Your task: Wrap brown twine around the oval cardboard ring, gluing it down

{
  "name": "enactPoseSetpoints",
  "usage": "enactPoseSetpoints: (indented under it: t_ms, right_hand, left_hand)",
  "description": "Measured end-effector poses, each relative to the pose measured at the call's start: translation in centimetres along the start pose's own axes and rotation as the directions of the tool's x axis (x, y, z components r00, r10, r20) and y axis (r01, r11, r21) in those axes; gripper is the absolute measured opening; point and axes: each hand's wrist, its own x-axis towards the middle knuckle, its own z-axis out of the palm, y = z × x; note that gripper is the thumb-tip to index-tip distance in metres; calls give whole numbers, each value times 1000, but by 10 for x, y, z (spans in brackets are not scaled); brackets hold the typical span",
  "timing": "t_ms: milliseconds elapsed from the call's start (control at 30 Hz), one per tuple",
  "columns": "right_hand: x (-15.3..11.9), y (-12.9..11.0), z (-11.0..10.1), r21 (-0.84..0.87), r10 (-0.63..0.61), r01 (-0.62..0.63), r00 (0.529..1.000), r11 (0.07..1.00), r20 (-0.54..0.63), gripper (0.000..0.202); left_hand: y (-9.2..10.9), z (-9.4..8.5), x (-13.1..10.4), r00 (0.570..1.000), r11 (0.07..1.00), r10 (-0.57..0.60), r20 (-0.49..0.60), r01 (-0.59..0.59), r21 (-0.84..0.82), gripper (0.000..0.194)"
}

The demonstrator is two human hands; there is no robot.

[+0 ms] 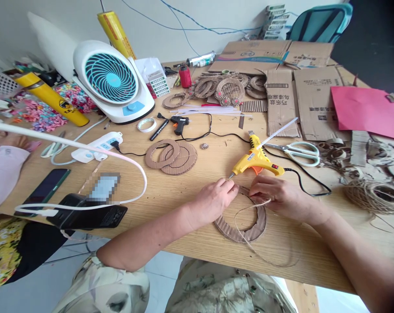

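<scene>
A corrugated cardboard ring (240,236) lies near the table's front edge, below a yellow hot glue gun (253,159). My left hand (214,198) is closed on the ring's upper left side, fingertips close to the glue gun's nozzle. At the upper right of the ring, my right hand (283,198) pinches a thin piece of twine (249,244). A short end of the twine pokes out beside my right fingers, and the rest loops over the ring and onto the table. The exact contact under my fingertips is hidden.
White-handled scissors (302,153) and a twine coil (374,195) are to the right. Two cardboard rings (162,154) lie left of centre, beyond a power bank (89,213). A white fan (114,82) stands behind. Another person's sleeve (8,174) shows at the left edge.
</scene>
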Motion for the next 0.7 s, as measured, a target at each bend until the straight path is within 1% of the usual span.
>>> enactPoseSetpoints:
  t_ms: [133, 233, 333, 433, 533, 600, 633, 700]
  right_hand:
    - [0, 0, -1, 17, 18, -18, 1000, 1000, 7, 14]
    - [0, -1, -2, -2, 11, -11, 1000, 1000, 28, 15]
    - [1, -1, -3, -10, -1, 1, 1000, 1000, 22, 15]
    - [1, -2, -2, -16, 10, -9, 1000, 1000, 15, 16]
    - [1, -2, -1, -12, 10, -10, 1000, 1000, 14, 15]
    - [1, -2, 0, -2, 0, 0, 1000, 1000, 11, 14]
    - [1, -2, 0, 2, -5, 5, 1000, 1000, 10, 14]
    - [2, -3, -1, 4, -9, 8, 1000, 1000, 14, 13]
  left_hand:
    - [-5, 5, 0, 1000, 996, -25, -17, 23, -83, 34]
    - [-11, 9, 0, 999, 984, -43, -20, 39, -172, 29]
    - [-15, 11, -1, 998, 971, -68, -6, 65, -228, 24]
    - [-14, 11, -1, 989, 952, -148, -5, 141, -271, 22]
    - [-11, 10, -2, 963, 917, -270, 0, 257, -307, 4]
    - [-9, 10, -2, 942, 888, -334, 23, 323, -327, 21]
    - [-8, 10, -2, 935, 876, -352, 39, 344, -338, 27]
    - [-6, 12, -2, 927, 855, -370, 60, 365, -368, 29]
